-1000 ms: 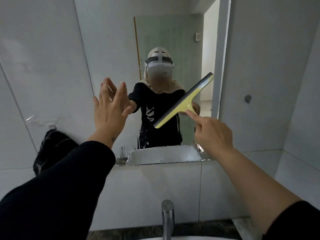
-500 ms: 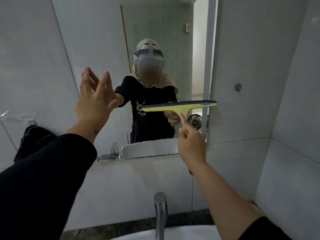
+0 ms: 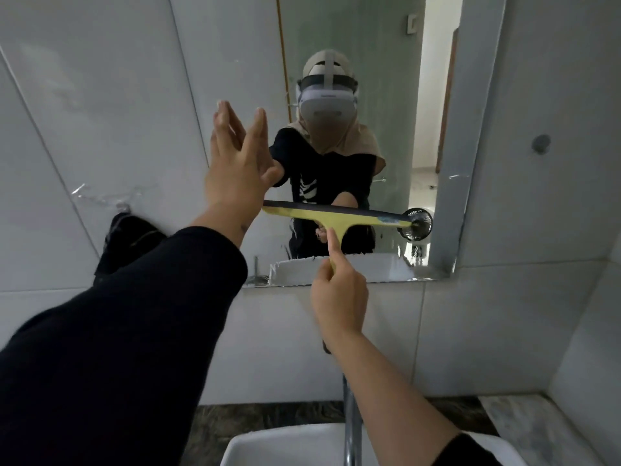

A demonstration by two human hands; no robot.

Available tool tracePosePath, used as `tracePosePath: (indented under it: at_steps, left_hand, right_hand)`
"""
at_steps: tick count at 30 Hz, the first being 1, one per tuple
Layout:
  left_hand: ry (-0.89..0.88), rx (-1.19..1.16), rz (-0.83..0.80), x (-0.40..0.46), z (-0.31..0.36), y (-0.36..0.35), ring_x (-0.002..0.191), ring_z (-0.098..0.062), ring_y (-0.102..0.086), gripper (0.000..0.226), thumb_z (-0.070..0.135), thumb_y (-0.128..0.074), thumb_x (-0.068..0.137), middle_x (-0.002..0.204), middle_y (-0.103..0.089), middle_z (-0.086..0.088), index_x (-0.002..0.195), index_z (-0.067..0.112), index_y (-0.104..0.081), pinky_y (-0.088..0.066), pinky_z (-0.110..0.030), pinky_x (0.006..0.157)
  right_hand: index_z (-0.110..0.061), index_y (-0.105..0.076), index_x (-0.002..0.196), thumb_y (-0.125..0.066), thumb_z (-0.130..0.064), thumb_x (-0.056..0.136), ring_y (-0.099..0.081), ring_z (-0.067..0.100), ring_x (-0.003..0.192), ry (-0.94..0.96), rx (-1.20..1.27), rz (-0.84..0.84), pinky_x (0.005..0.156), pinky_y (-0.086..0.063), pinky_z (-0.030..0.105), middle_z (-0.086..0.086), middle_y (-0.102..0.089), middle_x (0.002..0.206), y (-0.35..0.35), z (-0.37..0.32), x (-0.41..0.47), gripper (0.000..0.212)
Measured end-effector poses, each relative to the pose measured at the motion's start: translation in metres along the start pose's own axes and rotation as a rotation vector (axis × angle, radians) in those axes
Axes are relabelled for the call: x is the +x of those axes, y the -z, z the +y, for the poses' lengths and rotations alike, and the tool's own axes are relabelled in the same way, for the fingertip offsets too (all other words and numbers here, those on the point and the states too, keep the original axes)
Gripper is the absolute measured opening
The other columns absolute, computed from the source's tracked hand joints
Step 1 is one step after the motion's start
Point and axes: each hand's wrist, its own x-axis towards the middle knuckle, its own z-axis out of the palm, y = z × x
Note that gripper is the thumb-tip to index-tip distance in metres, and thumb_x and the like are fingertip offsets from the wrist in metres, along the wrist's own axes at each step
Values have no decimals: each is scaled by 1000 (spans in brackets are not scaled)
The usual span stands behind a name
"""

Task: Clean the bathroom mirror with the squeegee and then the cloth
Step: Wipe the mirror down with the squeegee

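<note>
The wall mirror (image 3: 376, 62) fills the upper middle of the view and reflects a person wearing a headset. My right hand (image 3: 339, 294) grips the handle of a yellow squeegee (image 3: 336, 218), index finger stretched up along the handle. Its dark blade lies nearly level against the lower part of the glass, running from beside my left wrist to the mirror's right side. My left hand (image 3: 237, 169) is pressed flat on the mirror's left part with fingers up and apart. No cloth is clearly in view.
A chrome tap (image 3: 351, 415) rises below my right forearm over a white basin (image 3: 285, 445). A dark bag or garment (image 3: 131, 240) hangs on the tiled wall at left. A tiled side wall (image 3: 571, 230) closes the right, with a marble ledge (image 3: 524, 422) below it.
The squeegee turned from a steep diagonal to nearly level and slid down the glass to the lower part. My left hand stayed flat on the mirror. The camera tipped downwards.
</note>
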Motion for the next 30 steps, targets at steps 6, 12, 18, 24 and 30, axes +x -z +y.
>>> tracePosePath:
  at_steps: [6,12,18,24,30]
  left_hand:
    - [-11,20,0,1,-2,-2,147,-25,4,85,31,-66,86,159,11,-10,148,39,-8,-38,-41,105]
    - [-19,9,6,2,-5,-4,147,-24,2,85,40,-65,86,159,10,-8,148,41,-7,-41,-39,101]
    - [-20,8,3,1,-5,-4,147,-24,2,85,42,-64,86,160,11,-9,148,40,-7,-40,-40,105]
    - [-29,3,3,0,-5,-4,147,-25,2,85,41,-65,85,160,10,-10,148,39,-8,-41,-41,103]
    - [-48,5,22,-14,-1,-9,147,-33,0,78,36,-61,90,159,8,-18,150,32,-10,-23,-51,116]
  right_hand:
    - [-36,-28,146,-36,-17,99,-39,3,52,142,-110,-129,45,-24,14,-8,-45,62,-18,-11,-17,51]
    - [-38,-13,149,-28,-13,99,-44,18,67,300,-454,-360,60,-33,32,8,-63,93,-25,-3,-21,59]
    - [-41,-11,149,-36,-8,93,-59,26,80,465,-803,-436,47,-25,29,6,-59,101,4,-5,3,69]
    - [-43,-14,147,-34,-9,93,-43,20,63,549,-919,-376,42,-20,26,2,-60,96,28,1,18,68]
    - [-44,-16,147,-34,-8,93,-41,19,62,545,-971,-363,45,-23,27,0,-43,82,40,2,23,68]
